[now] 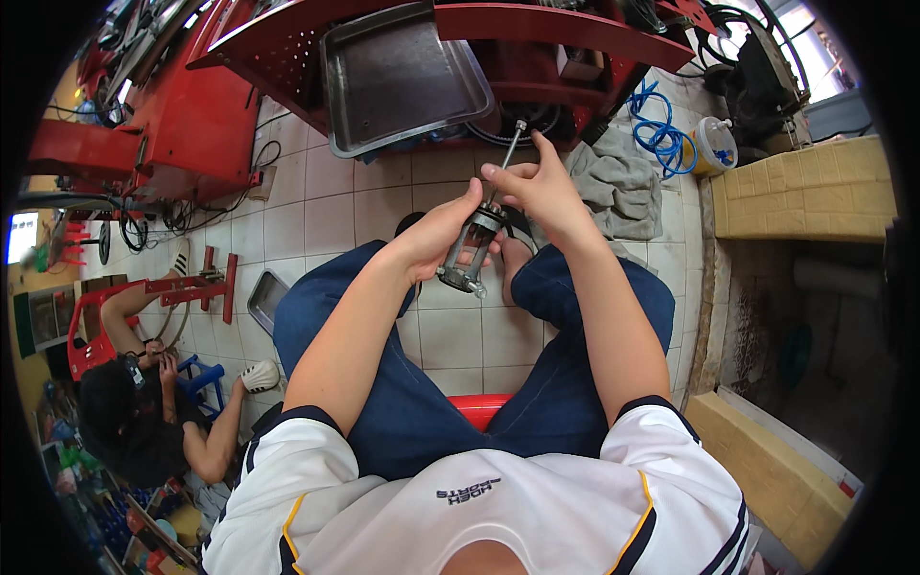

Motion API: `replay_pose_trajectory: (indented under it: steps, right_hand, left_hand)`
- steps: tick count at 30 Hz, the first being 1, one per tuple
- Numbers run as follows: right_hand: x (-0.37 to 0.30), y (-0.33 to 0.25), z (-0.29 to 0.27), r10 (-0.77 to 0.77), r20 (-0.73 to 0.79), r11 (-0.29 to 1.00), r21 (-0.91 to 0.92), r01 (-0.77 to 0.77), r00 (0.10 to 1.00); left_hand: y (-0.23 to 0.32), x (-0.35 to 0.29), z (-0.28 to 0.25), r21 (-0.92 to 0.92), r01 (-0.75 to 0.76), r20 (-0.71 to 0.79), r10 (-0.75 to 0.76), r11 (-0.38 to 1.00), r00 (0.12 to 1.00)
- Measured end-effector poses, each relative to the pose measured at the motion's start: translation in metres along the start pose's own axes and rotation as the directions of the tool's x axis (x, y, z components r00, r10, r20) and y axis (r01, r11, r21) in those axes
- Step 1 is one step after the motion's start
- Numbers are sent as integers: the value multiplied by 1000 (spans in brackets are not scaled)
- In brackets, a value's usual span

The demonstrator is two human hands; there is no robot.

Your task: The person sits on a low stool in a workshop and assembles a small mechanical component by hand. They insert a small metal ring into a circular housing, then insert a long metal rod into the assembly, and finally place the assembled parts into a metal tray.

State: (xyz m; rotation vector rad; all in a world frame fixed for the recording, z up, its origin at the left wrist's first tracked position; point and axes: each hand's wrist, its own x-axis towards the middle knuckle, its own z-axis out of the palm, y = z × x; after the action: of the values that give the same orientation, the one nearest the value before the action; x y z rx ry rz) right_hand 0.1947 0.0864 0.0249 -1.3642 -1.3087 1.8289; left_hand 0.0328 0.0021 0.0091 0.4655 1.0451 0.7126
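- Tiled floor [441, 359] spread out on the wearer's side of the large metal tray [402, 86], which sat against a red rack [565, 24].
- Grey cloth [618, 187] lay to the right of the tray; a coiled blue hose [656, 139] lay farther to its right.
- Work position: the cylinder [460, 261], a barrel with metal end fittings, was held in the air between the knees, to the right of the tray and nearer the wearer. It stood tilted, its thin rod [512, 149] pointing away from the wearer, past the tray's right edge.
- Left hand [436, 232]: wrapped around the cylinder, thumb along the upper fitting.
- Right hand [551, 196]: thumb at the rod, index finger extended just beside the rod's tip. Grip firmness could not be told.
- Recommended handling, as judged: the barrel needed a steady left grip, while the right fingertips kept the rod in line with the barrel; side load could have bent or bound it.
- Precaution: fingers were best kept clear of the gap where the rod met the fitting.
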Motion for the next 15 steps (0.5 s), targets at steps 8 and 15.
replay_pose_trajectory:
  steps: [8, 15]
  right_hand:
    - [13, 24, -4, -99, 43, 977, 195, 89, 994]
    - [11, 25, -3, -147, 61, 987, 70, 142, 987]
  left_hand:
    - [-4, 5, -2, 5, -11, -8, 11, 1000, 1000]
    - [-5, 5, -2, 30, -4, -15, 5, 1000, 1000]
